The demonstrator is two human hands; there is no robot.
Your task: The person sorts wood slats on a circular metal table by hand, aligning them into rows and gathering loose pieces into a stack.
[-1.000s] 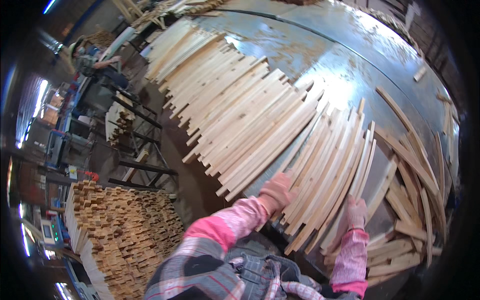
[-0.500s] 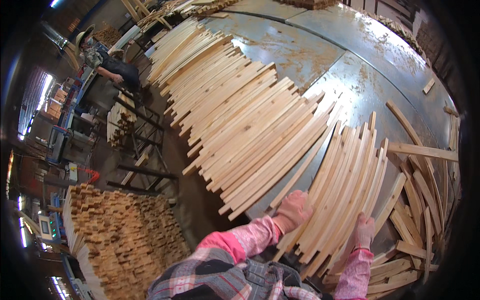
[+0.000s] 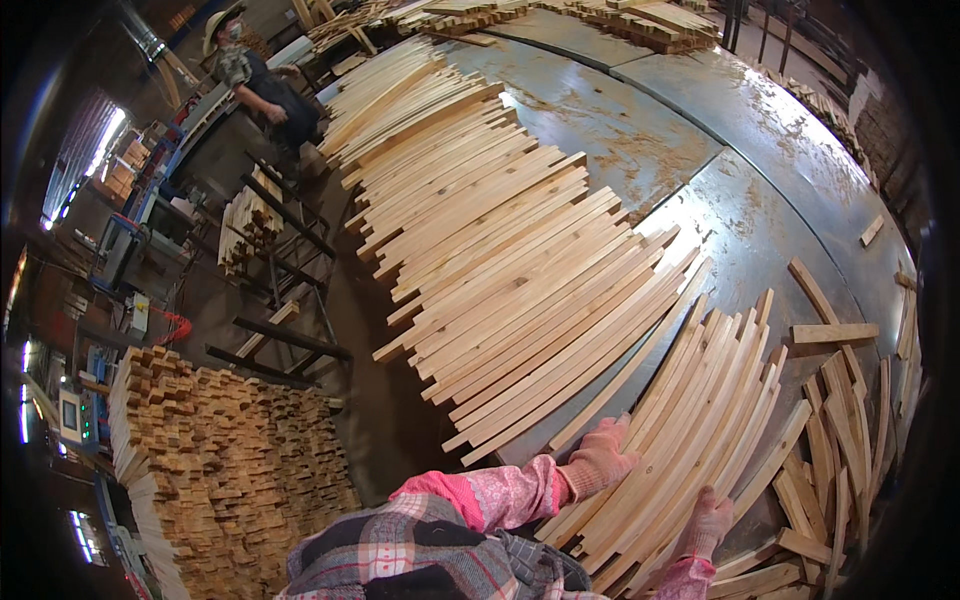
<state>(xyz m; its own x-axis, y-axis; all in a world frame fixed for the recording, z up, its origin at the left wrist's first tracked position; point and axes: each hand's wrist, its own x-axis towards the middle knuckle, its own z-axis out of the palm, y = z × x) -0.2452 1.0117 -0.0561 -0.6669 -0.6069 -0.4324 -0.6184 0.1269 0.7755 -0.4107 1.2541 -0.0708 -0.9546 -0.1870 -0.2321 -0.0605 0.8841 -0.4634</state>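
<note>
A batch of long, pale wooden strips [image 3: 672, 425] lies side by side on the metal table in front of me. My left hand [image 3: 603, 460], in a pinkish knit glove, is closed at the batch's left edge, its fingertips partly hidden against the wood. On the opposite edge, my right hand [image 3: 708, 522], gloved alike, grips the outer strips with fingers bent. To the left stretches a wide row of similar wooden strips [image 3: 520, 285], their ends uneven. A narrow gap showing the table separates this row from the batch; one loose strip [image 3: 640, 365] lies along it.
Offcut pieces [image 3: 830, 430] lie jumbled on the right of the metal table [image 3: 640, 120], which carries sawdust. Stacked wood [image 3: 220, 460] stands at lower left, near a black metal rack [image 3: 290, 350]. A person [image 3: 270, 95] in a hat stands far left.
The view has shifted, so the table and strips sit lower. Both my hands stay at the batch's edges. The far person's arm has moved.
</note>
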